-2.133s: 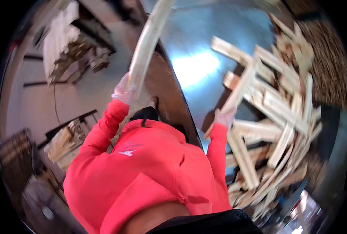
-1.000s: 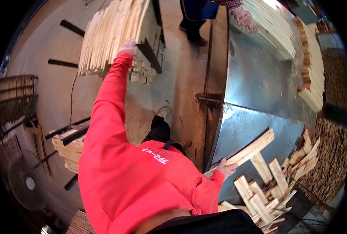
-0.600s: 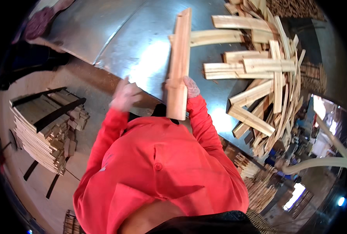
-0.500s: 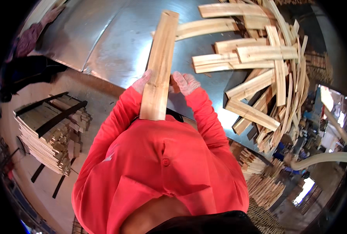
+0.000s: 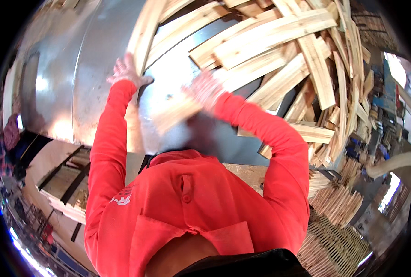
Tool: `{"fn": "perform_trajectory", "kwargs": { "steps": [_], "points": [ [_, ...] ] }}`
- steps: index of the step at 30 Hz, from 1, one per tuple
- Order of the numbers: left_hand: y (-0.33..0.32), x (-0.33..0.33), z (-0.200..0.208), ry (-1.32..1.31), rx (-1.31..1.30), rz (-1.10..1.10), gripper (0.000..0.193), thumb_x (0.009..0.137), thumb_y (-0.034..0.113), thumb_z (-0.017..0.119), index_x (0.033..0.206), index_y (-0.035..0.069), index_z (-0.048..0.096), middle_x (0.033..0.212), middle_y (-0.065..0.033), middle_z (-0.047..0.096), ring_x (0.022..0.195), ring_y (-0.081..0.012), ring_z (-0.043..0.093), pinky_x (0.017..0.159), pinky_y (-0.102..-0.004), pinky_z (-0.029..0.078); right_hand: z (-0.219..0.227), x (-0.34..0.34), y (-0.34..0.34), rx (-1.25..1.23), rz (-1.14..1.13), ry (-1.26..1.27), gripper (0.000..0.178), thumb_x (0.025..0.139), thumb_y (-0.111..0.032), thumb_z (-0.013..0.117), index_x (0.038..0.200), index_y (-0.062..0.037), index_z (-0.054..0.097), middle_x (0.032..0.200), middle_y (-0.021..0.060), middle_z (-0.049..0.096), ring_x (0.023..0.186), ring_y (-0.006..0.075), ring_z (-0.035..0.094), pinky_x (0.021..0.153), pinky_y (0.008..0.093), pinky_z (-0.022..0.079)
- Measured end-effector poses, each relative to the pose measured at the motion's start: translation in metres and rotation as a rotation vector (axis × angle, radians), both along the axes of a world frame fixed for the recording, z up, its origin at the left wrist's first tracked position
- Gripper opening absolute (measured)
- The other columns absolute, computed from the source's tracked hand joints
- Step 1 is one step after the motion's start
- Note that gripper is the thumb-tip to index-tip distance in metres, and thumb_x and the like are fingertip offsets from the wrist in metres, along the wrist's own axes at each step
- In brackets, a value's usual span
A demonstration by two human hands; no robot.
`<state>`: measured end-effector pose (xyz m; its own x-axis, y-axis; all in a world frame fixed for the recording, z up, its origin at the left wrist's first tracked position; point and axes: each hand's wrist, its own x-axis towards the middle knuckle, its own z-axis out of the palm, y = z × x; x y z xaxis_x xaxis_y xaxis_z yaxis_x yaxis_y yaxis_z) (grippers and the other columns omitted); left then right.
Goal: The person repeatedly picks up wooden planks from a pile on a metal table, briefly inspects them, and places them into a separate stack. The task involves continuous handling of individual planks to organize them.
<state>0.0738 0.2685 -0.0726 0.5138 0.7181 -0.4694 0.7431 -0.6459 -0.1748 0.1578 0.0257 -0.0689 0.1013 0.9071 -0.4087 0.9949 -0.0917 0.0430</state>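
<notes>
My left hand [image 5: 126,71] is open, fingers spread, at the edge of a long pale wooden board [image 5: 146,32] on the metal-topped table [image 5: 95,51]. The board's near part seems to continue below that wrist. Farther right, my right hand [image 5: 205,90] is blurred by motion and closed on another wooden board [image 5: 175,113]. This one slants toward me, its near end smeared too, and the hand hides how far it reaches. Just beyond the right hand, several loose boards [image 5: 272,37] overlap in a heap.
The heap spreads over the table's right side, with boards [image 5: 348,92] piled at its edge. A wood stack [image 5: 65,182] stands on the floor at left; more stacked wood [image 5: 337,205] is at lower right. Another person's sleeve [image 5: 11,141] shows at far left.
The board held upright before me is out of both hands' joint hold. My left hand has moved left and opened; my right hand has a different board. The view has shifted.
</notes>
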Motion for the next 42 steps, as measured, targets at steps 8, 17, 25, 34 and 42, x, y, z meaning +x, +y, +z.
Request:
{"fn": "perform_trajectory", "kwargs": {
  "steps": [8, 17, 25, 34, 42],
  "points": [
    [0.020, -0.095, 0.003, -0.097, -0.085, -0.009, 0.106, 0.070, 0.039, 0.078, 0.148, 0.014, 0.011, 0.133, -0.0268, 0.043, 0.121, -0.0425, 0.045, 0.101, -0.0476, 0.038, 0.061, 0.135, -0.005, -0.154, -0.164, -0.206, 0.109, 0.060, -0.059, 0.076, 0.148, -0.0164, 0.026, 0.147, 0.0185, 0.033, 0.136, 0.0328, 0.032, 0.115, 0.0467, 0.019],
    [0.026, -0.306, -0.061, -0.860, -1.172, 0.428, 0.083, 0.076, 0.032, 0.068, 0.143, 0.005, 0.028, 0.102, -0.0112, 0.061, 0.076, -0.0149, 0.057, 0.064, -0.0273, 0.050, 0.051, 0.107, 0.027, 0.019, -0.048, -0.084, 0.023, 0.084, -0.024, 0.058, 0.104, -0.0125, 0.061, 0.101, 0.0073, 0.064, 0.095, 0.0264, 0.063, 0.080, 0.0426, 0.051],
    [0.004, -0.263, 0.019, -0.946, -2.300, 0.980, 0.082, 0.070, 0.029, 0.071, 0.136, -0.006, 0.036, 0.115, -0.0276, 0.056, 0.099, -0.0369, 0.060, 0.083, -0.0446, 0.054, 0.222, 0.021, 0.153, 0.445, -0.589, 0.391, 0.057, 0.074, -0.051, 0.070, 0.107, -0.0052, 0.060, 0.114, 0.0152, 0.063, 0.100, 0.0344, 0.062, 0.081, 0.0449, 0.051],
    [0.006, -0.297, -0.046, -1.001, -2.124, 0.811, 0.059, 0.080, 0.024, 0.063, 0.127, -0.005, 0.045, 0.109, -0.0200, 0.060, 0.096, -0.0324, 0.062, 0.081, -0.0444, 0.053, -0.065, -0.129, 0.088, 0.505, -1.151, 0.935, 0.124, 0.060, -0.061, 0.078, 0.147, -0.0004, 0.015, 0.138, 0.0288, 0.040, 0.131, 0.0414, 0.036, 0.111, 0.0401, 0.028],
    [0.027, -0.265, -0.091, -0.893, -1.966, 0.408, 0.067, 0.080, 0.039, 0.068, 0.129, -0.002, 0.047, 0.110, -0.0118, 0.061, 0.096, -0.0198, 0.060, 0.083, -0.0326, 0.050, -0.006, -0.143, 0.137, 0.621, -1.375, 1.621, 0.097, 0.073, -0.034, 0.073, 0.146, -0.0019, 0.019, 0.121, 0.0258, 0.054, 0.111, 0.0396, 0.056, 0.101, 0.0373, 0.043]
  ]
}}
